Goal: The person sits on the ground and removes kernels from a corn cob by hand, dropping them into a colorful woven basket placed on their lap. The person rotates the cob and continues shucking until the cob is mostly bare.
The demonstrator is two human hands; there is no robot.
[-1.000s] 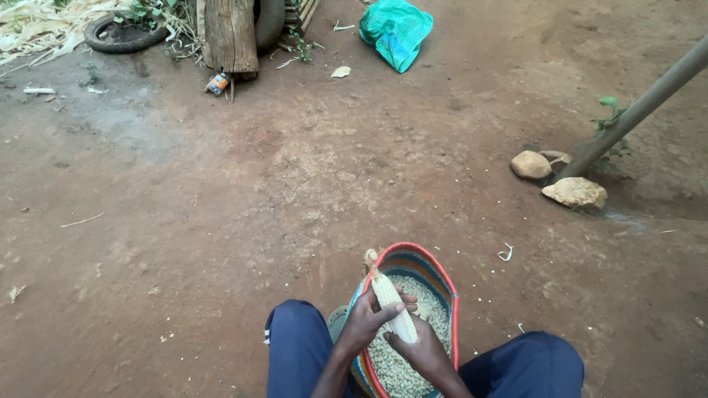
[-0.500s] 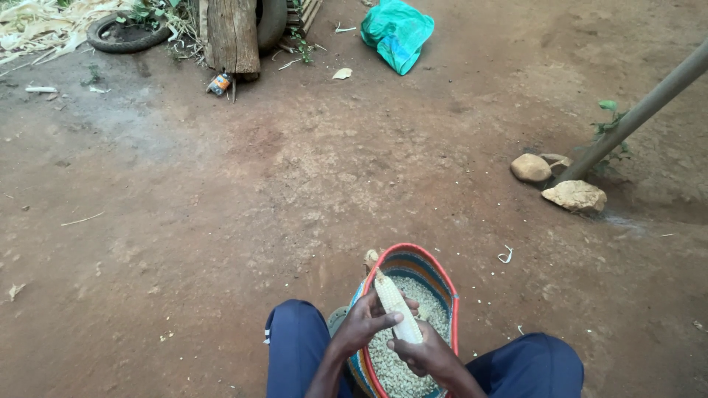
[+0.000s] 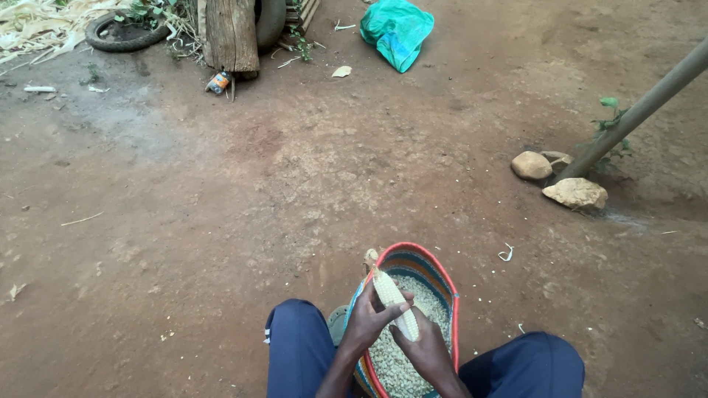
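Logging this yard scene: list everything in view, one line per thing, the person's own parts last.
maize cob: one, pale, held over the basket
basket: one, red-rimmed, striped, between the knees, holding loose kernels
stones: three, tan, by the pole's foot
pole: one, grey, slanting, right
bag: one, green, top
tyre: one, black, top left
wooden post: one, brown, top
left hand: fingers around the cob
right hand: on the cob's lower end

At the bottom centre, a left hand (image 3: 366,320) and right hand (image 3: 424,348) grip a pale maize cob (image 3: 393,301) over a woven basket (image 3: 439,274) of kernels, between blue-trousered knees. Stones (image 3: 575,193) lie right; a green bag (image 3: 397,29) sits at the top.
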